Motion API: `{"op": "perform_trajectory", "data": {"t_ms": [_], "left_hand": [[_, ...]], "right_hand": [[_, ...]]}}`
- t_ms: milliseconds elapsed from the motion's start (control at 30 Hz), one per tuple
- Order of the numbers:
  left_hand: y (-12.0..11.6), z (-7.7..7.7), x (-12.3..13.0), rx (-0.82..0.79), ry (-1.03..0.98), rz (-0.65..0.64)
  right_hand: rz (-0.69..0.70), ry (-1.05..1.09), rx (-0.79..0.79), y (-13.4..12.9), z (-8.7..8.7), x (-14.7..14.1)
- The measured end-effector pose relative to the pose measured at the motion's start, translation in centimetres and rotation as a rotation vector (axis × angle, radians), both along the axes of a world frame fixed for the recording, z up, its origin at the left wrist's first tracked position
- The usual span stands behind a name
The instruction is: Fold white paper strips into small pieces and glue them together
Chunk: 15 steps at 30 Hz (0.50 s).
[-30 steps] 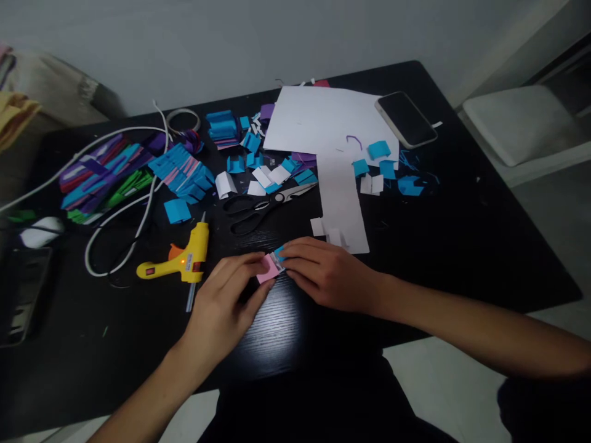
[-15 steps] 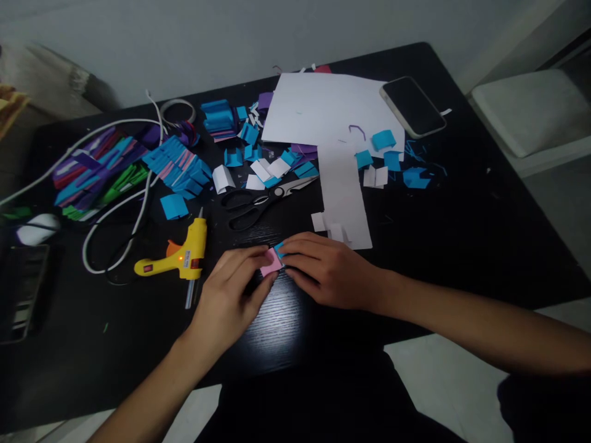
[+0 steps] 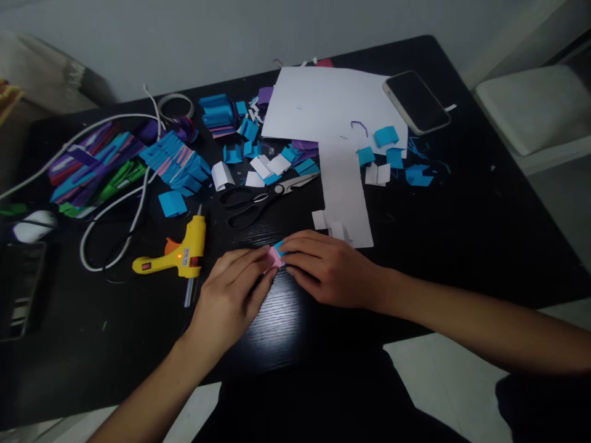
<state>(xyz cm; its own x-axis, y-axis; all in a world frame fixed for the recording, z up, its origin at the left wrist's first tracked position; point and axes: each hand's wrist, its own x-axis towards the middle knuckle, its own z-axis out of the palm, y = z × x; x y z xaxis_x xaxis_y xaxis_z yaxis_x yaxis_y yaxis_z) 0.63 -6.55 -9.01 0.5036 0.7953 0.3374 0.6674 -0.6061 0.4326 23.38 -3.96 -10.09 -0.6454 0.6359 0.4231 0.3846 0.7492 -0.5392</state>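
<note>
Between my hands, low over the black table, are a small pink paper piece (image 3: 275, 257) and a blue paper piece (image 3: 279, 247), set edge to edge. My left hand (image 3: 235, 286) has its fingers closed on the pink paper and covers part of it. From the other side my right hand (image 3: 327, 267) grips the blue paper, mostly hidden under its fingertips. Left of my left hand lies a yellow glue gun (image 3: 194, 246) with a small orange light on. Black-handled scissors (image 3: 272, 194) rest just beyond my hands.
White paper sheets (image 3: 332, 104) and a phone (image 3: 415, 101) lie at the back right. Folded blue paper pieces (image 3: 178, 163) are stacked left of the scissors. A white cable (image 3: 82, 246) loops at the left, near bundled paper strips (image 3: 92, 163).
My left fingers have moved over the pink paper, so less of it shows. The right hand keeps its hold on the blue paper. The view has shifted slightly.
</note>
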Motion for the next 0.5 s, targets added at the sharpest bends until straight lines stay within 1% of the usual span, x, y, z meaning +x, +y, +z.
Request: {"op": "perform_trajectory", "data": {"t_ms": [133,333,500], "left_hand": [[-0.06,0.00,0.07,0.027,0.017,-0.016],[-0.38,-0.08,0.09,0.034,0.042,-0.006],[-0.45,-0.14,0.13,0.028,0.029,-0.008]], "right_hand": [[0.004,0.008,0.015,0.02,-0.02,0.01],[-0.001,0.021,-0.019,0.16,-0.20,-0.01],[-0.075,0.072,-0.018,0.43,-0.31,-0.14]]}}
